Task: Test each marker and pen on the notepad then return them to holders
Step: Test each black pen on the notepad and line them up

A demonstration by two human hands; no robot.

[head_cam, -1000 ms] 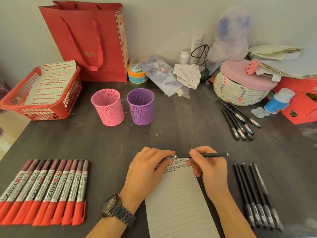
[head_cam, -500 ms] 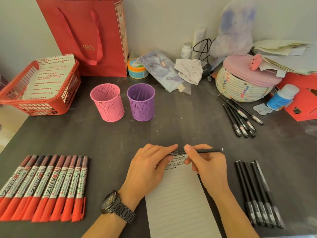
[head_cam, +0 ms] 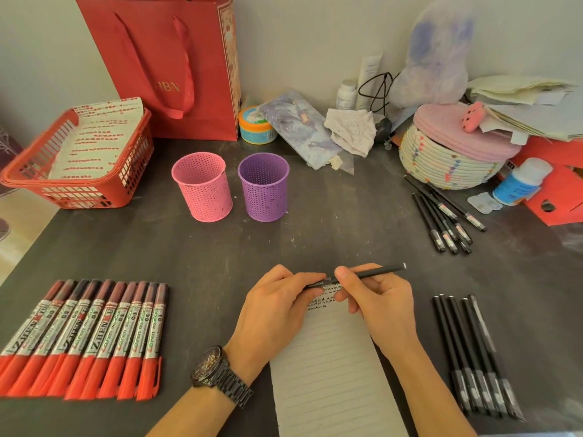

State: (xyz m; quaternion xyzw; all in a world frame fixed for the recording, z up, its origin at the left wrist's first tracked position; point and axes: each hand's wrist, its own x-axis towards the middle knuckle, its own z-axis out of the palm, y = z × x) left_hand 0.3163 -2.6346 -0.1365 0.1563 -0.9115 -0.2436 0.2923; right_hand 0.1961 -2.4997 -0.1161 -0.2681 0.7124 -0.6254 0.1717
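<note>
A lined notepad (head_cam: 331,367) lies at the table's front, with black scribbles at its top edge. My right hand (head_cam: 378,301) grips a thin black pen (head_cam: 375,272) held level over those scribbles. My left hand (head_cam: 274,310) pinches the pen's cap end. Several red markers (head_cam: 91,339) lie in a row at the front left. Several black pens (head_cam: 473,354) lie at the front right, and another group of black pens (head_cam: 444,216) lies further back on the right. A pink holder (head_cam: 203,187) and a purple holder (head_cam: 264,187) stand behind the pad; I see nothing in them.
A red basket (head_cam: 132,171) with marked paper sits at the far left. A red gift bag (head_cam: 170,64) stands behind it. A woven lidded basket (head_cam: 441,165), a white bottle (head_cam: 517,181), papers and small clutter fill the back right.
Both hands drew closer together along the pen, so less of it shows between them. The view shifted slightly.
</note>
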